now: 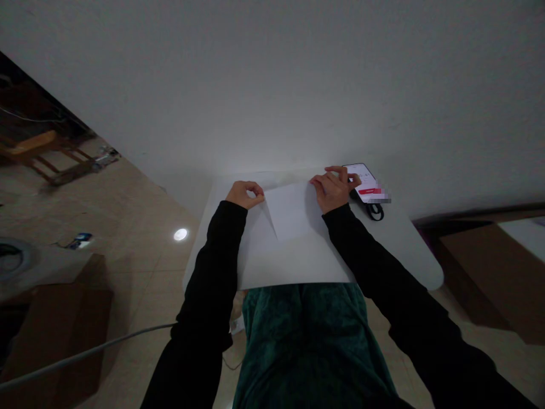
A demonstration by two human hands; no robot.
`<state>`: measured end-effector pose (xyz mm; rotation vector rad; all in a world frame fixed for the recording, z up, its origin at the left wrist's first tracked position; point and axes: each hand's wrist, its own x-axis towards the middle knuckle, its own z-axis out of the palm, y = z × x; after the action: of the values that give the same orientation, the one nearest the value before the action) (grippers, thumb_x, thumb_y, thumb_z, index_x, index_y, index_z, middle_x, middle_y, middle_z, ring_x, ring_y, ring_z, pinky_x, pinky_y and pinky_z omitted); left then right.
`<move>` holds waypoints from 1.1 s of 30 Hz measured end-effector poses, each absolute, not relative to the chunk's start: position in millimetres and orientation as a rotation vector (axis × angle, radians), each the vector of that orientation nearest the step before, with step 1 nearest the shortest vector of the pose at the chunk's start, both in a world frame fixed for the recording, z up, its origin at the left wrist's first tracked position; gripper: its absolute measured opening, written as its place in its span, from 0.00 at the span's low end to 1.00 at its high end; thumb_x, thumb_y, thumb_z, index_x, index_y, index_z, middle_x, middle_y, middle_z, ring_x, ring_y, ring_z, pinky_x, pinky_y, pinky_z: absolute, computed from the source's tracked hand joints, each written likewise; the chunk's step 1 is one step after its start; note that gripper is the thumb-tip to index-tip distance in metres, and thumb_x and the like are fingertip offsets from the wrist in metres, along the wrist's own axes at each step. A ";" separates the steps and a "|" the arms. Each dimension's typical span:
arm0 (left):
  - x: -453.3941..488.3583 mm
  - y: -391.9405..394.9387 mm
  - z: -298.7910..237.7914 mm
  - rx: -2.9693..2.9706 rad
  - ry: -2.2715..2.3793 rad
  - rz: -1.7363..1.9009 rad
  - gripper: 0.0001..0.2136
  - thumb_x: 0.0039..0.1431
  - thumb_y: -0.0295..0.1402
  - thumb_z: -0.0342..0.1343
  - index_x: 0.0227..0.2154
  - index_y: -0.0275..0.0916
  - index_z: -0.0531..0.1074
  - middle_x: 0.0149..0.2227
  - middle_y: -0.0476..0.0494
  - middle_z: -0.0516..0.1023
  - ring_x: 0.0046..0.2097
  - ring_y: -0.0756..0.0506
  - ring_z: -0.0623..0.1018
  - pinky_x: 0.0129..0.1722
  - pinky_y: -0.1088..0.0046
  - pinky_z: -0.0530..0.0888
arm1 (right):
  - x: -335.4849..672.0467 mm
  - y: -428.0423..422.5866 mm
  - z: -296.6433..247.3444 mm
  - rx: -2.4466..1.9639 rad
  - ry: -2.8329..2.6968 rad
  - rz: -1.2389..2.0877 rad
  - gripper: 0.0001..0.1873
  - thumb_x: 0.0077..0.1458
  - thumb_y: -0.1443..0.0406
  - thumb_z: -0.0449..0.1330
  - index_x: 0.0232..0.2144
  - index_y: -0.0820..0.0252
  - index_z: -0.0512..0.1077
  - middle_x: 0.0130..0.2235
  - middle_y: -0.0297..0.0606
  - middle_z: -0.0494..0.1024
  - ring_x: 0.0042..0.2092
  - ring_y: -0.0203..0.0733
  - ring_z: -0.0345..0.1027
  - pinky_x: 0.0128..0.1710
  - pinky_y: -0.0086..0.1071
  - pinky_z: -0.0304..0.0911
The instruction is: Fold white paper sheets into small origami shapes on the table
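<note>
Your left hand (244,194) pinches the upper left corner of the white paper (292,211); your right hand (332,191) pinches the upper right. The paper is at mid-width of the desk (406,258), toward its far edge. A lit phone (359,175) lies near the far right corner.

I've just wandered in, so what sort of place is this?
Probably a room in a home: a white table stands by a plain wall, and a wooden seat stands on the tiled floor.

Phone (366,180) right of paper (292,210)
</note>
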<state>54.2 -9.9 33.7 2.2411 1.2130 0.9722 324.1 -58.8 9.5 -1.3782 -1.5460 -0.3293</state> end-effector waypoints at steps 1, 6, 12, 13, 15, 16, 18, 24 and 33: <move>48.3 -6.1 32.6 2.226 1.290 1.014 0.02 0.41 0.27 0.59 0.19 0.40 0.73 0.22 0.49 0.76 0.29 0.46 0.75 0.38 0.67 0.73 | 328.9 -57.4 9.7 -1.383 -1.493 -0.325 0.12 0.61 0.59 0.57 0.27 0.53 0.75 0.30 0.34 0.79 0.51 0.51 0.67 0.53 0.54 0.40; 49.4 -10.2 42.4 2.262 1.517 1.511 0.05 0.57 0.31 0.52 0.31 0.40 0.73 0.35 0.44 0.79 0.40 0.46 0.77 0.43 0.67 0.72 | 329.4 -56.6 9.2 -1.369 -1.479 -0.322 0.13 0.61 0.56 0.58 0.29 0.54 0.75 0.34 0.36 0.81 0.49 0.51 0.67 0.52 0.53 0.42; 105.1 -39.9 45.4 2.813 1.062 0.966 0.13 0.63 0.40 0.53 0.46 0.42 0.74 0.45 0.40 0.80 0.49 0.41 0.77 0.54 0.60 0.65 | 305.6 -69.6 11.3 -1.343 -1.728 -0.271 0.13 0.63 0.57 0.55 0.29 0.52 0.76 0.34 0.35 0.80 0.51 0.50 0.68 0.53 0.50 0.43; 110.9 -40.1 40.6 2.783 1.082 0.894 0.12 0.65 0.39 0.50 0.42 0.42 0.76 0.39 0.41 0.81 0.44 0.43 0.79 0.51 0.62 0.67 | 304.9 -72.5 13.8 -1.341 -1.732 -0.261 0.13 0.63 0.57 0.55 0.31 0.51 0.76 0.36 0.35 0.80 0.52 0.50 0.67 0.54 0.50 0.43; 114.9 -36.2 30.0 2.621 1.219 0.944 0.13 0.65 0.41 0.49 0.37 0.42 0.77 0.34 0.43 0.81 0.37 0.44 0.79 0.43 0.66 0.70 | 307.5 -77.1 19.5 -1.342 -1.635 -0.272 0.12 0.62 0.55 0.55 0.39 0.49 0.76 0.46 0.39 0.77 0.55 0.52 0.64 0.55 0.51 0.46; 113.6 -32.8 25.4 2.515 1.271 1.028 0.12 0.65 0.41 0.49 0.36 0.43 0.77 0.34 0.44 0.81 0.35 0.45 0.79 0.40 0.68 0.70 | 310.3 -78.1 22.1 -1.347 -1.541 -0.280 0.15 0.60 0.53 0.55 0.45 0.49 0.74 0.52 0.42 0.74 0.57 0.53 0.62 0.56 0.52 0.47; 107.0 -24.9 19.0 2.268 1.329 1.261 0.12 0.64 0.42 0.51 0.37 0.42 0.76 0.34 0.46 0.81 0.35 0.46 0.78 0.38 0.70 0.71 | 316.8 -75.8 24.1 -1.335 -1.322 -0.257 0.27 0.57 0.50 0.57 0.55 0.53 0.68 0.61 0.48 0.64 0.61 0.56 0.57 0.57 0.54 0.50; 95.5 -7.7 13.3 1.674 1.296 1.683 0.09 0.59 0.39 0.56 0.32 0.38 0.75 0.29 0.48 0.77 0.32 0.49 0.76 0.36 0.74 0.71 | 326.6 -46.0 3.0 -1.219 -1.049 0.655 0.32 0.42 0.42 0.63 0.41 0.60 0.76 0.42 0.46 0.77 0.42 0.47 0.72 0.43 0.45 0.67; 98.9 0.7 2.6 1.273 1.112 1.615 0.06 0.54 0.33 0.61 0.30 0.35 0.77 0.29 0.48 0.79 0.32 0.51 0.76 0.39 0.75 0.72 | 318.9 -43.5 -5.9 -0.963 -1.005 1.172 0.20 0.28 0.52 0.75 0.23 0.56 0.78 0.24 0.31 0.77 0.27 0.35 0.67 0.35 0.36 0.66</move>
<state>98.9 0.7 2.6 1.2728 1.1120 1.6146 318.9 -43.5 -5.9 -0.9630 -1.0047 1.1722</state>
